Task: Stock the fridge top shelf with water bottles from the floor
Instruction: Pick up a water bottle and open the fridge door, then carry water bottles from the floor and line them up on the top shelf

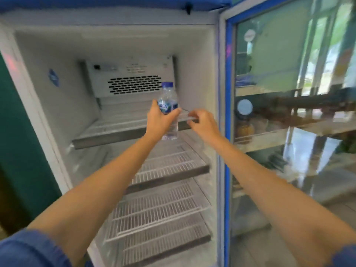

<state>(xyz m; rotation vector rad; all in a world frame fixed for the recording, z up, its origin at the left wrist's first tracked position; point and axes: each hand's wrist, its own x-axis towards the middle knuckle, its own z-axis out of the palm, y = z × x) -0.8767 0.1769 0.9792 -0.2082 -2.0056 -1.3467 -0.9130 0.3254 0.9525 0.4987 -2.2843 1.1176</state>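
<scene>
1. my left hand [158,120] is wrapped around a water bottle [169,105], thumb on the left of the label and fingers curled across the front, clamped on it mid-body.
2. bottle is upright, clear plastic with a blue cap [167,84] and a blue label; it's off any surface, held in front of the top shelf [115,130] near its front right part.
3. bottom of the bottle hangs lower than the shelf's front edge from this view, so it isn't resting on the shelf.
4. my right hand [202,122] is just beside the bottle on its right, holding nothing; fingers loosely curled with thumb and forefinger apart. it sits by the shelf's right front corner, can't tell if it touches the wire.
5. fridge [48,112] is open, white inside, with a vent panel [134,84] on the back wall above the top shelf.
6. top shelf is bare wire, no bottles standing on it.
7. lower shelves [169,170] under it are wire racks too, nothing on them that i can see.
8. glass door [289,74] with blue frame swung open on the right; reflections and some blurry items behind it, can't tell what.
9. blue sleeves [28,251] show at both forearms at the bottom of the view.
10. floor stock isn't in view.
</scene>
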